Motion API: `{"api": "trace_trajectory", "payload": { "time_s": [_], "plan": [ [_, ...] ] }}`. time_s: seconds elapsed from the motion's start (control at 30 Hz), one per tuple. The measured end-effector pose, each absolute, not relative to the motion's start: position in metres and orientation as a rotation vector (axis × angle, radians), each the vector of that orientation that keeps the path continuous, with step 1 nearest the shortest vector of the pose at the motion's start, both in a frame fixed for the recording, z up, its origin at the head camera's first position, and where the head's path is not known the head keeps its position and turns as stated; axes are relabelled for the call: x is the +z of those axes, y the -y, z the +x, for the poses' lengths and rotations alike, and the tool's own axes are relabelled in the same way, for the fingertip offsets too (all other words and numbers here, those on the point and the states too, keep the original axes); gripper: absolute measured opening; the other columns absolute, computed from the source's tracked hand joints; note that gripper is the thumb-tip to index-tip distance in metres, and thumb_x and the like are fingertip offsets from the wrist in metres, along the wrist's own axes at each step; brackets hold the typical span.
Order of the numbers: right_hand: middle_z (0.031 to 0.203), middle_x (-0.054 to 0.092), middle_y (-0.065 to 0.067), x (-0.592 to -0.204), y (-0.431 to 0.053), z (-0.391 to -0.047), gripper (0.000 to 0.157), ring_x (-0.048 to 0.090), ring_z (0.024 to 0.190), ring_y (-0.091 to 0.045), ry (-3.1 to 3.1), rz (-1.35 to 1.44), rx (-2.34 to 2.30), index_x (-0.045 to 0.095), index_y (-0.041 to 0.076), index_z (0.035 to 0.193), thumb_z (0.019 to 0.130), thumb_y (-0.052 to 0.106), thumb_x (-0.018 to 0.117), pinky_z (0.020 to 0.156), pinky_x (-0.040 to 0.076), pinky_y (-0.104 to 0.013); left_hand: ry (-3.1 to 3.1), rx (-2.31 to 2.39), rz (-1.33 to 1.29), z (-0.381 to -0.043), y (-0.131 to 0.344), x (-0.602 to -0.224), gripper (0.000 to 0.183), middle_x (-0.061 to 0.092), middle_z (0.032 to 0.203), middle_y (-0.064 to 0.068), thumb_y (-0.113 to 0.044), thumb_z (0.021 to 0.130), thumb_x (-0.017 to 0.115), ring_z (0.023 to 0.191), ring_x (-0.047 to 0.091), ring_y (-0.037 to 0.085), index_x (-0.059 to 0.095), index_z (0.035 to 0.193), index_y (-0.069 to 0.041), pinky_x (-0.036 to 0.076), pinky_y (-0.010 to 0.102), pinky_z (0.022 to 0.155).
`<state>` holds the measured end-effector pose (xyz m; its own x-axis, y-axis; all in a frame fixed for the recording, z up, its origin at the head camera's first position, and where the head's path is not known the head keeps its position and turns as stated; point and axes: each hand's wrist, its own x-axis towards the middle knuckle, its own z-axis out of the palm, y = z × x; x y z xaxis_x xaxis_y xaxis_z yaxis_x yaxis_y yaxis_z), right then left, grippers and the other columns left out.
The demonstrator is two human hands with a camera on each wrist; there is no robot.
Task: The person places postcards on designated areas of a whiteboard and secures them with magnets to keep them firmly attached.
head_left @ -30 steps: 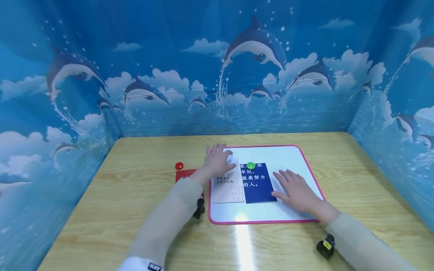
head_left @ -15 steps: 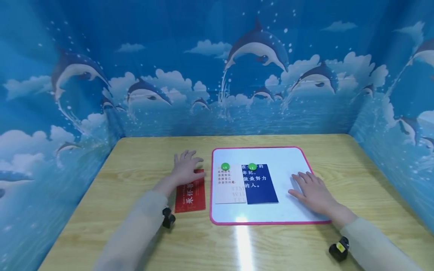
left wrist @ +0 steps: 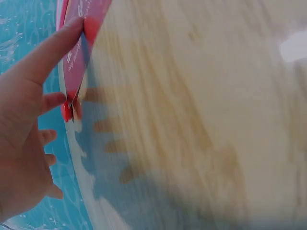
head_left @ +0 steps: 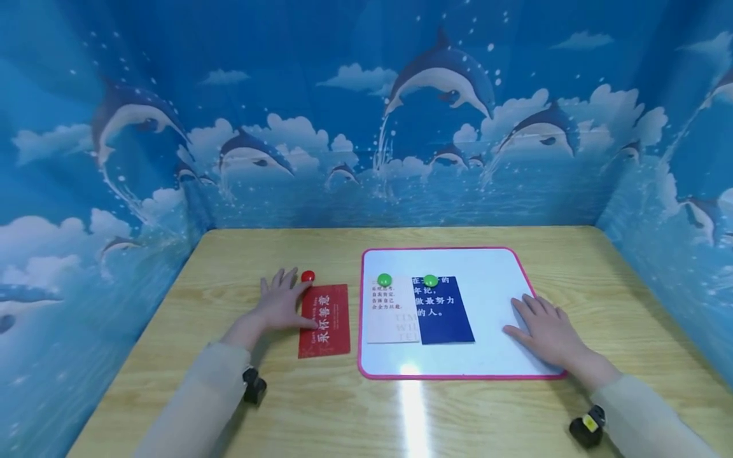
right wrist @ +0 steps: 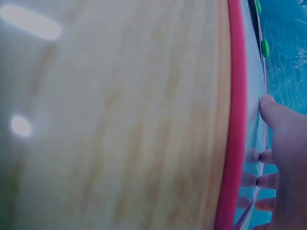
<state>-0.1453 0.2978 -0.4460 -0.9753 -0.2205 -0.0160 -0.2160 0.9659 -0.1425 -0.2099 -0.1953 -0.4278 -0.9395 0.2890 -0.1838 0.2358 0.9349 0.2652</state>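
Note:
My left hand, fingers spread, reaches in from the left at a red card with white writing that lies on the table. Its thumb overlaps the card's left part, and the index fingertip is beside a red round magnet above the card. In the left wrist view the thumb tip appears at the card; whether it presses cannot be told. My right hand lies with fingers extended over the right side of a pink-rimmed whiteboard, holding nothing.
On the whiteboard lie a white card and a dark blue card, side by side, each with a green magnet, the left one and the right one, at its top. A dolphin-print curtain stands behind the wooden table.
My left hand has moved left off the whiteboard to the red card, uncovering a green magnet on the white card. My right hand has shifted right toward the board's edge.

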Motion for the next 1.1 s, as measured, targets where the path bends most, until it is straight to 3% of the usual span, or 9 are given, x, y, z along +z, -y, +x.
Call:
{"api": "trace_trajectory", "payload": {
  "time_s": [0.27,0.43,0.57,0.77,0.93,1.1],
  "plan": [
    [0.141,0.034,-0.032,-0.4503,-0.3002,-0.147,0.072,0.029,0.127,-0.053,-3.082,-0.321,-0.215,0.04,-0.003,0.137,0.091,0.052,0.049,0.098,0.024,-0.073,-2.866,0.374,0.345,-0.209,0.1936,-0.4234,0.096,0.014,0.153,0.025,-0.052,0.063,0.079,0.14,0.004,0.05,0.042,0.139,-0.006,0.001,0.07,0.108],
    [0.141,0.034,-0.033,-0.4483,-0.3001,-0.1465,0.072,0.029,0.127,-0.054,-3.081,-0.327,-0.205,0.04,-0.004,0.137,0.092,0.051,0.049,0.098,0.025,-0.072,-2.895,0.454,0.331,-0.2101,0.1914,-0.4258,0.093,0.024,0.149,0.024,-0.044,0.064,0.081,0.137,0.019,0.045,0.04,0.138,-0.005,0.018,0.065,0.109],
    [0.141,0.034,-0.033,-0.4472,-0.2999,-0.1457,0.072,0.028,0.127,-0.054,-3.075,-0.317,-0.206,0.04,-0.004,0.137,0.092,0.051,0.048,0.098,0.024,-0.072,-2.88,0.56,0.309,-0.2104,0.1885,-0.4255,0.084,0.041,0.134,0.021,-0.032,0.069,0.081,0.126,0.039,0.039,0.039,0.137,-0.004,0.036,0.056,0.104],
    [0.142,0.031,-0.034,-0.4465,-0.299,-0.1458,0.072,0.028,0.128,-0.054,-3.056,-0.316,-0.237,0.038,-0.005,0.138,0.092,0.05,0.048,0.1,0.023,-0.071,-2.742,0.848,0.229,-0.2114,0.1878,-0.426,0.07,0.053,0.12,0.015,-0.014,0.077,0.074,0.111,0.054,0.029,0.039,0.136,-0.001,0.049,0.043,0.092],
    [0.142,0.031,-0.034,-0.4462,-0.2993,-0.1457,0.071,0.028,0.128,-0.054,-3.055,-0.33,-0.247,0.038,-0.006,0.138,0.093,0.049,0.048,0.101,0.023,-0.07,-2.687,1.03,0.138,-0.2148,0.189,-0.4285,0.063,0.054,0.106,0.014,-0.004,0.079,0.069,0.089,0.055,0.021,0.039,0.134,0.0,0.052,0.029,0.072],
    [0.142,0.032,-0.034,-0.4464,-0.2999,-0.1456,0.071,0.029,0.128,-0.054,-3.057,-0.331,-0.234,0.038,-0.005,0.138,0.093,0.049,0.048,0.1,0.024,-0.071,-2.671,1.147,0.051,-0.2163,0.1905,-0.43,0.06,0.053,0.114,0.02,0.0,0.079,0.065,0.096,0.058,0.026,0.038,0.133,0.002,0.055,0.032,0.076]
  ]
}}
